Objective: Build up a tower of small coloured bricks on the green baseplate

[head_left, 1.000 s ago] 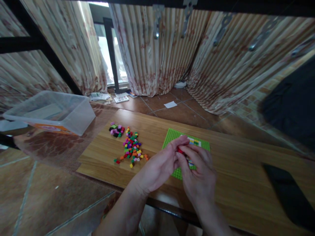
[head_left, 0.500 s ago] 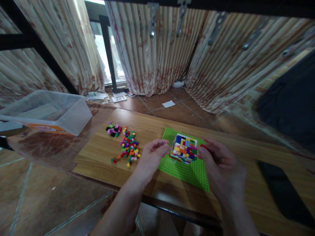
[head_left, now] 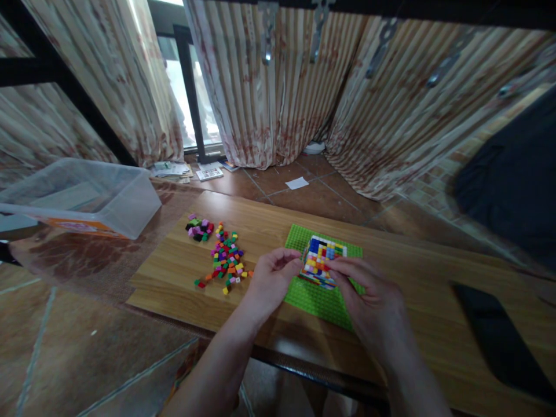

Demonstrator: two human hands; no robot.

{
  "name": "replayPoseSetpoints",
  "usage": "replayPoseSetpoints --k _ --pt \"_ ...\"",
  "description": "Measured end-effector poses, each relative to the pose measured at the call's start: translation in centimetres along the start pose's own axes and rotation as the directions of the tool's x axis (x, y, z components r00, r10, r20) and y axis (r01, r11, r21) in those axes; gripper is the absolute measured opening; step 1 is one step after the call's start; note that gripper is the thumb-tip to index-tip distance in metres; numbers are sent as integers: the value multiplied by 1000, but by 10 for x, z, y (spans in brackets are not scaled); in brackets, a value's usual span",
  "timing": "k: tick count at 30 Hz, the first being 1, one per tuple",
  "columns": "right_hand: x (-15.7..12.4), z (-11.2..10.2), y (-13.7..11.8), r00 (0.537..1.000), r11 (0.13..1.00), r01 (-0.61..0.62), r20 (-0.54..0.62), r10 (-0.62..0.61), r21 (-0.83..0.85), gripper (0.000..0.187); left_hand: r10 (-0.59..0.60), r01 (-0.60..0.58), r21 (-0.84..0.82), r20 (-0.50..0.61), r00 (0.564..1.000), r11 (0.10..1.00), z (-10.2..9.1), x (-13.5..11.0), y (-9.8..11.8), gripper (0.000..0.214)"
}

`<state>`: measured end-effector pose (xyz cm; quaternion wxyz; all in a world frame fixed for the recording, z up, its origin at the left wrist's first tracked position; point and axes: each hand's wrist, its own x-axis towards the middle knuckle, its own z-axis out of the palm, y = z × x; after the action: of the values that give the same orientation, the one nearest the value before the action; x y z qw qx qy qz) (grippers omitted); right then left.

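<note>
A many-coloured block build (head_left: 319,267), shaped like a box, sits on a green studded baseplate (head_left: 322,301). My left hand (head_left: 274,278) is at its left side, thumb and forefinger pinched together by its edge; what they grip, if anything, is hidden. From the right, my right hand (head_left: 374,295) reaches over the top of the build. Its thumb and forefinger pinch a small red brick, mostly covered by the fingertips, at the top surface. Left of the baseplate lies a loose scatter of small coloured bricks (head_left: 226,255).
Another small pile of bricks (head_left: 200,229), pink, black and green, lies farther left on the wooden table (head_left: 174,278). A clear plastic bin (head_left: 134,202) stands beyond the table's left end. A dark flat slab (head_left: 499,336) lies at the right. Striped curtains (head_left: 278,87) hang behind.
My right hand has moved left with the red brick, from beside the build to over its top. My left hand has stayed almost in place at the left side.
</note>
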<state>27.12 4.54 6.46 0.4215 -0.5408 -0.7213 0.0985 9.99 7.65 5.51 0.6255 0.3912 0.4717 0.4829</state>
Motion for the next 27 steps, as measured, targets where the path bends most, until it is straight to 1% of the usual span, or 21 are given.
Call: replayPoseSetpoints --k 4,8,10,14,20,27 --pt "0 8 0 997 995 82 14 -81 -53 15 51 -52 51 26 998 997 1 1 -3 14" --pt "0 12 2 996 991 88 -20 -91 -103 15 134 -141 154 54 989 978 1 2 -11 16" --pt "-1 12 3 996 989 80 -36 -85 -122 14 157 -167 203 65 985 965 2 2 -14 17" --pt "-2 12 5 996 990 78 -37 -82 -116 13 152 -163 261 62 986 951 6 1 -17 19" --pt "-4 13 6 994 996 22 -106 -32 -91 7 138 -135 320 13 990 938 11 0 -17 20" --pt "-5 13 6 994 996 24 -102 -33 -84 8 173 -158 352 -12 985 922 15 1 -22 27"
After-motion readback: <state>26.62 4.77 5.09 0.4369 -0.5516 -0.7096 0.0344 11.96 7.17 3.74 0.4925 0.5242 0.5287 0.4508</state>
